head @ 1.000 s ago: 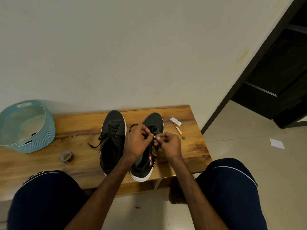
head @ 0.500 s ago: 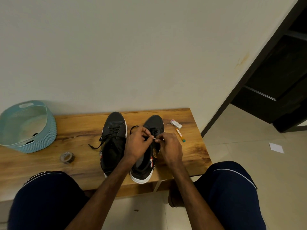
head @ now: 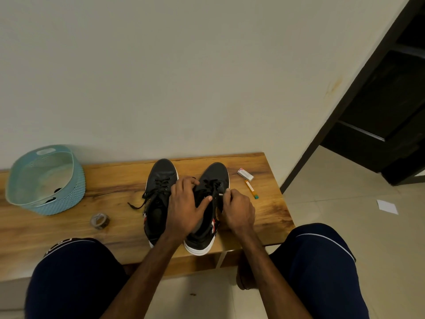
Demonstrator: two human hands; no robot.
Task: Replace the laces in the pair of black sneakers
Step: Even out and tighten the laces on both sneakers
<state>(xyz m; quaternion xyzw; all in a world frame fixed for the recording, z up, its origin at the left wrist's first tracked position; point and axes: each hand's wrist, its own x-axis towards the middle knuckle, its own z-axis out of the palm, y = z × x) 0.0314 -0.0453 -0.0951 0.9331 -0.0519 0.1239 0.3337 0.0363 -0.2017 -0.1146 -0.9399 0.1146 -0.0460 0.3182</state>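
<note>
Two black sneakers with white soles stand side by side on a wooden bench, toes toward the wall. The left sneaker is laced, and a black lace end trails off its left side. My left hand rests spread over the tongue and opening of the right sneaker, thumb stretched to the right. My right hand is curled at that shoe's right side and pinches a black lace near its pale tip.
A light blue basket stands at the bench's left end, with a roll of tape in front of it. A small white box and an orange tube lie right of the shoes. My knees frame the bench.
My left hand has let go of the lace and spread flat over the right sneaker. My right hand has drawn the lace tip slightly to the right.
</note>
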